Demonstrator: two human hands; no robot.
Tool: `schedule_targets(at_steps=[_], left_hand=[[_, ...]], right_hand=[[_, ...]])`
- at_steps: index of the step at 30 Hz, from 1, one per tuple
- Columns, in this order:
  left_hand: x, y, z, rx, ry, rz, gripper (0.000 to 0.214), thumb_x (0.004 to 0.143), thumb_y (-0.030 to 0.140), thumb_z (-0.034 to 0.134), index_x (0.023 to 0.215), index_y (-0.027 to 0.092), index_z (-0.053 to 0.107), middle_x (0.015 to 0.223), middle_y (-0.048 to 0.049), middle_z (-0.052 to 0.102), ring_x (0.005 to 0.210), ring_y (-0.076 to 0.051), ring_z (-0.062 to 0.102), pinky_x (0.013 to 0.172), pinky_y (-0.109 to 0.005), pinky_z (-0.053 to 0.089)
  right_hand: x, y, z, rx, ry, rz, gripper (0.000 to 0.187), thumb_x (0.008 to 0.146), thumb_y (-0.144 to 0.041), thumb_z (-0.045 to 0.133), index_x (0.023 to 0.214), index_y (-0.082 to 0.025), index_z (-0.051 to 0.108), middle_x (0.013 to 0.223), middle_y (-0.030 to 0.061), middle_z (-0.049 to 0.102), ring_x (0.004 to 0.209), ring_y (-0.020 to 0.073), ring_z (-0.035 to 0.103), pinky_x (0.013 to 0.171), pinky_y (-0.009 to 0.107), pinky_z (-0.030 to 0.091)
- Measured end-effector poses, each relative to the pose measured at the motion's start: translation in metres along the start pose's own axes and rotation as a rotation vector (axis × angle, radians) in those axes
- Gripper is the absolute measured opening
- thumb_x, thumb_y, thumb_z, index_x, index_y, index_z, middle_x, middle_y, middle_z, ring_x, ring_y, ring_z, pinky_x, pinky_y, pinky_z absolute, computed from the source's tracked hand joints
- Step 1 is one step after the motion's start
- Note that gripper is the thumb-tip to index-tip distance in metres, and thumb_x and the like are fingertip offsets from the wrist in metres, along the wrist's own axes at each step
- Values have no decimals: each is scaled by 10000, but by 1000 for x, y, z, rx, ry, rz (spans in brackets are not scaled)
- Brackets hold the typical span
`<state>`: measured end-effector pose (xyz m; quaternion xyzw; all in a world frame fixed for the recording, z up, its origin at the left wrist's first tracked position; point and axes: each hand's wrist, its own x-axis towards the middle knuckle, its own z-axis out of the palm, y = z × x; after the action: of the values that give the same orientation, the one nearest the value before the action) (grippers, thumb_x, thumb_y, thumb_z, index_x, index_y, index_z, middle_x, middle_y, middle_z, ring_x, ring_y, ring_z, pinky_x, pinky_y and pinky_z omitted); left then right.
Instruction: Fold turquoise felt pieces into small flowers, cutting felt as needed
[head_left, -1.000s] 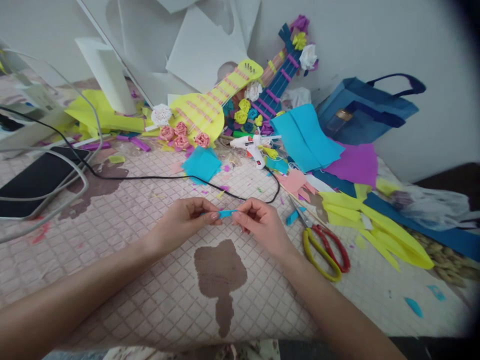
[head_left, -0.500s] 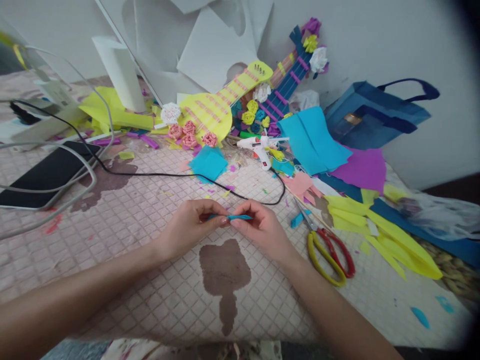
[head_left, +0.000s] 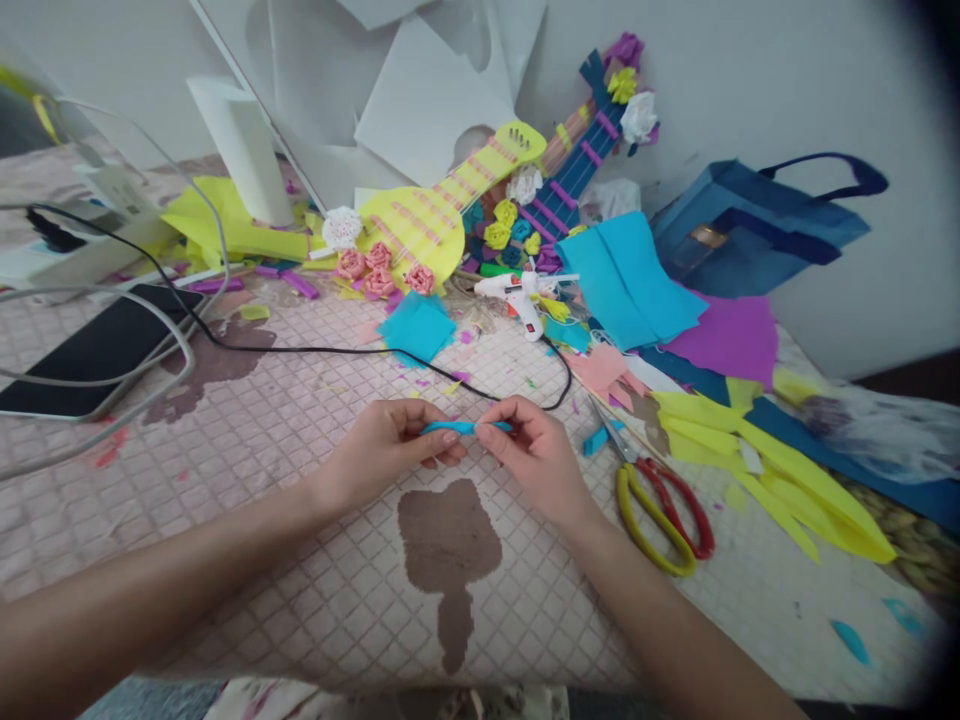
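Observation:
Between my two hands is a narrow piece of blue crepe paper (head_left: 457, 427), folded or rolled thin, held level above the quilted table cover. My left hand (head_left: 397, 437) pinches its left end between thumb and fingers. On the other end, the thumb and forefinger of my right hand (head_left: 529, 445) are closed. Behind the hands lies a small stack of blue paper squares (head_left: 418, 328). Scissors (head_left: 656, 500) with one yellow and one red handle rest to the right of my right hand, beside a small blue paper scrap (head_left: 600, 438).
A white glue gun (head_left: 521, 300) with a black cord (head_left: 337, 350) stands behind. A yellow paper guitar (head_left: 420, 230) and a blue one (head_left: 574, 190) lean at the back. Yellow strips (head_left: 787, 480) and a blue bag (head_left: 750, 230) are right, a dark tablet-like device (head_left: 82, 350) left.
My right hand has shifted slightly right along the blue paper, and more of the strip shows between the hands. Both hands keep their pinch.

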<state>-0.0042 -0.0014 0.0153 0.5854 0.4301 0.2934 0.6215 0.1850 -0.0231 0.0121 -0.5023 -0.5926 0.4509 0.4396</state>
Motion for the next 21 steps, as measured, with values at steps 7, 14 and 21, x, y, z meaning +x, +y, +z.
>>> schedule_targets(at_steps=[7, 14, 21], left_hand=[[-1, -1, 2, -4, 28, 37, 228, 774, 354, 668, 803, 128, 649, 716, -43, 711, 641, -135, 649, 610, -234, 513], [-3, -3, 4, 50, 32, 100, 182, 786, 307, 658, 785, 126, 659, 735, -42, 703, 672, -130, 639, 616, -214, 495], [-3, -3, 4, 24, 14, 85, 265, 818, 384, 632, 818, 120, 655, 765, -61, 718, 701, -145, 665, 636, -223, 521]], right_hand=[[-1, -1, 4, 98, -53, 17, 196, 765, -342, 684, 862, -218, 567, 819, -3, 615, 733, 130, 592, 642, 257, 491], [0, -5, 7, -25, -41, 5, 121, 798, -292, 652, 755, -187, 611, 721, -5, 624, 682, 124, 587, 631, 255, 473], [0, -2, 6, -35, -42, 20, 122, 807, -287, 629, 748, -184, 601, 678, -21, 583, 582, 96, 500, 545, 234, 401]])
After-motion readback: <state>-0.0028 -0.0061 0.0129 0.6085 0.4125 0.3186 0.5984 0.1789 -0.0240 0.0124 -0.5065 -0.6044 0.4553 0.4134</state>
